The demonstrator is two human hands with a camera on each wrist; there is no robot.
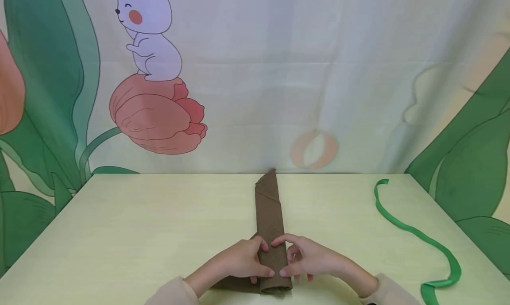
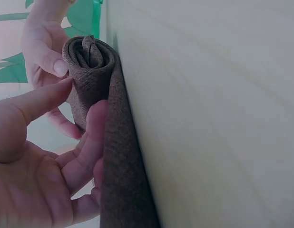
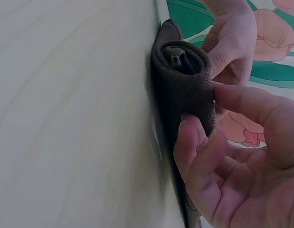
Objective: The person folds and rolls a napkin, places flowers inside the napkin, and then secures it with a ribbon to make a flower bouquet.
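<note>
Here, left fingers point(image 1: 260, 242) and right fingers point(image 1: 289, 238) grip rolled cloth point(image 1: 270, 216)

brown cloth point(image 1: 270, 221): 1 | green ribbon point(image 1: 432, 241): 1 | left grip point(image 1: 244, 258) + right grip point(image 1: 312, 257): 2 | table point(image 1: 131, 225): 1 | printed rabbit point(image 1: 159, 57): 1

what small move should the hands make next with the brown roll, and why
Probably turn the roll slightly leftward: the left hand and right hand both hold it, and a flat flap lies unrolled on its left.
</note>
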